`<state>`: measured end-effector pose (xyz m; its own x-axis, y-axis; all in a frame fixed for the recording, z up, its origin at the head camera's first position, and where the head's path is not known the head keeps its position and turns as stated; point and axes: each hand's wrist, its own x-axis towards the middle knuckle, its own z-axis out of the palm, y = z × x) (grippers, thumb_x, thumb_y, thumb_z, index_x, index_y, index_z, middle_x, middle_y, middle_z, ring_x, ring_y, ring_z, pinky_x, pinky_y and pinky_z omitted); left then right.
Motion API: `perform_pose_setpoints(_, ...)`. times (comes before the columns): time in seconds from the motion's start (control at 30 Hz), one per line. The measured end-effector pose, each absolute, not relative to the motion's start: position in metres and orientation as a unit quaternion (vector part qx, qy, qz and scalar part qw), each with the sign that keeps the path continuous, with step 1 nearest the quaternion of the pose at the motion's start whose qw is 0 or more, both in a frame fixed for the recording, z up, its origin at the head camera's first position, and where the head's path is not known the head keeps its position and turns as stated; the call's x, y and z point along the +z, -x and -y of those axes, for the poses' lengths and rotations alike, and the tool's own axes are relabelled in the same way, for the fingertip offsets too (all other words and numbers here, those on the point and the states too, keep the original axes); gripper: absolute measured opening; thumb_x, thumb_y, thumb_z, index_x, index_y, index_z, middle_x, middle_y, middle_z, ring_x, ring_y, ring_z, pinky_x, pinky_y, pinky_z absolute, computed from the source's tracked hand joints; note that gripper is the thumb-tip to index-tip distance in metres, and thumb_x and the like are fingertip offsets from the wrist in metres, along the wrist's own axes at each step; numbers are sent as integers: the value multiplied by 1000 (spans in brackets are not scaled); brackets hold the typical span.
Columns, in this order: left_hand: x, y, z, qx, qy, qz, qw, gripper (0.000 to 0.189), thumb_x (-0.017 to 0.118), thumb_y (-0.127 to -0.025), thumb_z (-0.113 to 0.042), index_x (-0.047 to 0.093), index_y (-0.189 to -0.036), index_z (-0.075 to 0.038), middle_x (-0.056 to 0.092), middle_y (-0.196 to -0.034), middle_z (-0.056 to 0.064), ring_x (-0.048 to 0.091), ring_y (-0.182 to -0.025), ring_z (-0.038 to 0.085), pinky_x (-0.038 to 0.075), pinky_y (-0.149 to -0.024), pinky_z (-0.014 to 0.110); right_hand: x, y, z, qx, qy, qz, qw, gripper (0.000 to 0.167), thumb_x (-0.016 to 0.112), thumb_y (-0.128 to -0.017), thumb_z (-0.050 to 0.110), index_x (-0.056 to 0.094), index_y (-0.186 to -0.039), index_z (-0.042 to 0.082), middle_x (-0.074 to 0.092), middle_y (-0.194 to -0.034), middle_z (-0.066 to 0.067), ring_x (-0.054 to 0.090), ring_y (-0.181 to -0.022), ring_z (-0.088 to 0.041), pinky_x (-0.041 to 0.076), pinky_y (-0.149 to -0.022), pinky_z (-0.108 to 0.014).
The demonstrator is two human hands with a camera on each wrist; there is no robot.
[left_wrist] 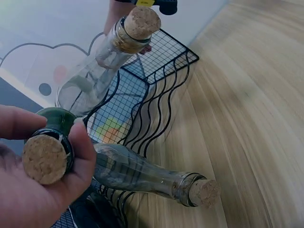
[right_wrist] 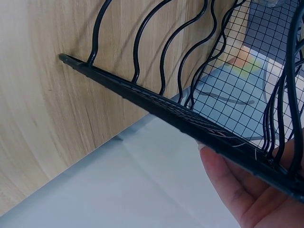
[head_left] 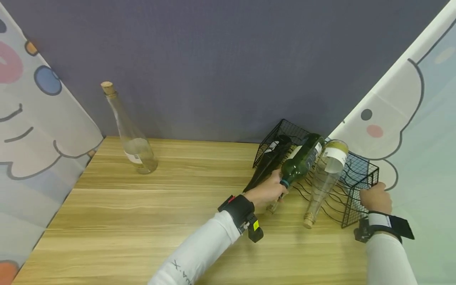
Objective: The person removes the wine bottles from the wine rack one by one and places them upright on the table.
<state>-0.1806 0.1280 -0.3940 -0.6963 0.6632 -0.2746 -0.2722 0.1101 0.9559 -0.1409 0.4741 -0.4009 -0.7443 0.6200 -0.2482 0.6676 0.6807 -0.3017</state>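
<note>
A green glass bottle (head_left: 303, 159) slants over the black wire wine rack (head_left: 356, 198), its base toward the back. My left hand (head_left: 266, 190) grips its neck, thumb and fingers around the glass just behind the cork (left_wrist: 45, 159). To its right, a clear bottle (head_left: 322, 186) with a white label lies on the rack, cork toward me. A dark bottle (head_left: 268, 163) rests at the rack's left end. Lower in the rack lies another clear bottle (left_wrist: 137, 168), mostly hidden in the head view. At the rack's right end, my right hand (head_left: 377, 198) holds the mesh side.
A clear corked bottle (head_left: 133, 138) stands upright at the back left of the wooden table (head_left: 171, 221). Behind the table rises a grey wall (head_left: 199, 71). Cartoon-printed cloth (head_left: 388, 103) hangs along both sides, close to the rack's right end.
</note>
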Motion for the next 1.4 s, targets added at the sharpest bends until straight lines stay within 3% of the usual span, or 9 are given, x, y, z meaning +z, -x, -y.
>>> perform_pose_setpoints(0.13,-395,174,-127,616,-178,-696,323,62,41,-95,-4,20,-154,-7,53,-110,4,38,-60,16,37,-57,26,-403,139,-474,-197,-346,-914,77,70,36,-93,20,8,-140,-24,40,-117,-53,50,-102,-64,48,-74,-59)
perform_pose_setpoints(0.2,-396,170,-128,584,-180,-734,298,33,40,-98,-12,49,-129,-4,47,-77,-2,28,-51,13,31,-51,26,-403,138,-472,-199,-347,-913,79,71,36,-93,20,6,-140,-24,39,-118,-54,49,-102,-64,49,-75,-59)
perform_pose_setpoints(0.27,-396,167,-130,552,-177,-769,271,21,39,-101,-21,55,-95,-9,33,-61,-5,25,-48,11,26,-47,26,-401,137,-471,-199,-349,-912,80,71,35,-93,19,5,-141,-24,38,-119,-54,49,-103,-64,49,-76,-60)
perform_pose_setpoints(0.37,-395,164,-133,519,-151,-802,254,37,38,-105,-31,45,-73,-14,31,-54,-5,25,-44,11,25,-44,26,-399,139,-470,-198,-352,-911,80,71,34,-93,19,5,-141,-24,38,-121,-54,48,-105,-64,49,-78,-60)
perform_pose_setpoints(0.57,-392,161,-133,486,-134,-828,243,49,38,-106,-41,56,-121,2,37,-58,-2,30,-46,12,31,-49,27,-398,141,-471,-193,-352,-913,75,69,35,-92,17,8,-140,-24,40,-118,-53,50,-103,-63,49,-76,-59)
perform_pose_setpoints(0.7,-391,162,-133,469,-129,-838,248,47,39,-105,-42,63,-95,-2,33,-53,-4,28,-43,12,28,-45,27,-398,141,-471,-189,-354,-913,72,69,35,-92,17,8,-140,-24,41,-117,-52,50,-103,-63,49,-76,-59)
perform_pose_setpoints(0.8,-392,163,-132,474,-121,-830,267,43,42,-101,-39,46,-65,-15,31,-50,-5,26,-40,11,25,-41,27,-399,140,-472,-188,-354,-913,72,69,35,-92,18,8,-140,-24,42,-117,-52,50,-103,-63,49,-76,-59)
perform_pose_setpoints(1.2,-403,150,-118,584,-123,-721,351,41,49,-96,-28,53,-59,-9,55,-55,5,52,-45,15,42,-43,25,-400,140,-472,-186,-354,-914,63,67,35,-93,17,10,-140,-23,47,-112,-50,52,-100,-61,49,-74,-57)
perform_pose_setpoints(1.4,-409,149,-112,597,-130,-725,319,49,53,-99,-39,47,-56,-14,47,-50,-1,44,-44,12,31,-40,23,-397,141,-470,-185,-356,-914,59,66,35,-93,17,10,-140,-23,48,-111,-49,52,-101,-62,48,-75,-58)
